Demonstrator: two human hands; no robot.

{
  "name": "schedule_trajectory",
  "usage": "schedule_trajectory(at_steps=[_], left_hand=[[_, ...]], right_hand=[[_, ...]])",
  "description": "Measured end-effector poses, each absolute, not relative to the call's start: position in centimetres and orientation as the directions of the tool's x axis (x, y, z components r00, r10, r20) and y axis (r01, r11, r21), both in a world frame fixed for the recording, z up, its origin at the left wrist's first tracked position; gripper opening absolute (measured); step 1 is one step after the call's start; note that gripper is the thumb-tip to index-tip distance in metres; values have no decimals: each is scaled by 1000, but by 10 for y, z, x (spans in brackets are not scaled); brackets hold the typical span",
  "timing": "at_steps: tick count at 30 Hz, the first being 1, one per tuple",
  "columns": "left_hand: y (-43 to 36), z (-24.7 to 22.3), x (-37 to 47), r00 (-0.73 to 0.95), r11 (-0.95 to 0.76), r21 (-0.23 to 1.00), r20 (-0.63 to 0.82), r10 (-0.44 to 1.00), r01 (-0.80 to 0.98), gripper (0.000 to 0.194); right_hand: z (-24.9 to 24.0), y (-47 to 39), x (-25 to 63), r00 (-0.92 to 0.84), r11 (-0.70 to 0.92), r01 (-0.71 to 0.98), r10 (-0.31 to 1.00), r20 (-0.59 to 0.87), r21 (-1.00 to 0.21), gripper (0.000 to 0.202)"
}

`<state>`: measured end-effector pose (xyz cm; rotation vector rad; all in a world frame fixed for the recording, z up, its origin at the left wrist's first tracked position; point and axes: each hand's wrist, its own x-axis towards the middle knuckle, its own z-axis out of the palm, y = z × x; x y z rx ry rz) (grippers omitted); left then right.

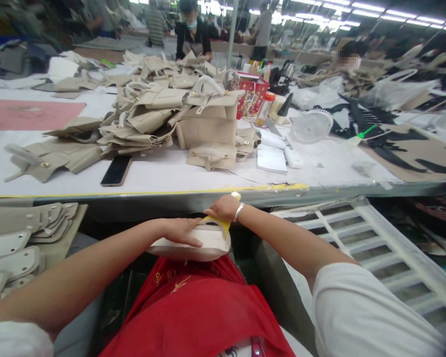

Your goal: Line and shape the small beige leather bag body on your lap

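Over my lap, against the table's front edge, is a flat beige and white bag piece (208, 241) with a rounded end. My left hand (184, 232) lies on top of it, fingers stretched out and pressing it down. Just to the right, my right hand (225, 207) is closed around a yellow tool (223, 224). A pale rounded end of the tool sticks out above the fist, and its flat yellow part touches the piece by the curved end. The exact kind of tool does not show. A red apron (200, 307) covers my lap beneath the piece.
Beige bag parts (144, 114) are heaped on the white-covered table (152, 181), near a phone (116, 170). White straps (13, 265) lie at left; a white slatted rack (371, 243) stands at right. A clear round pin wheel (312, 125) and several people are beyond.
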<state>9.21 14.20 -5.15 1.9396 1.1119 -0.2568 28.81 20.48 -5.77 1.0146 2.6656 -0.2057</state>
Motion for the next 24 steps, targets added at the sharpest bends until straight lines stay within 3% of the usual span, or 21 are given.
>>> schedule_trajectory(at_steps=[3,5,9,12,16,20,24], left_hand=[[131,-49,106,566,-336,465,-565,600,819,108],[125,-51,125,598,-416,435,-491,634,799,109],[117,-68,162,627,-514,368,-340,701,775,102],[111,-80,172,595,-529,286,-248,764,799,89],[103,-85,171,584,-555,208,-110,805,805,75],[99,-83,169,587,-564,201,-79,805,801,75],[97,-84,167,609,-582,219,-75,790,783,74]], right_hand=[[-53,210,319,-525,549,836,791,-314,-14,64],[-52,203,343,-428,449,893,837,-340,-19,66],[-57,174,383,-372,371,923,793,-482,-102,64],[-63,149,401,-393,248,918,675,-624,-310,54],[-74,121,407,-550,-165,731,432,-715,-662,43],[-85,100,395,-653,-501,463,364,-664,-731,42],[-88,92,380,-673,-579,274,455,-583,-768,46]])
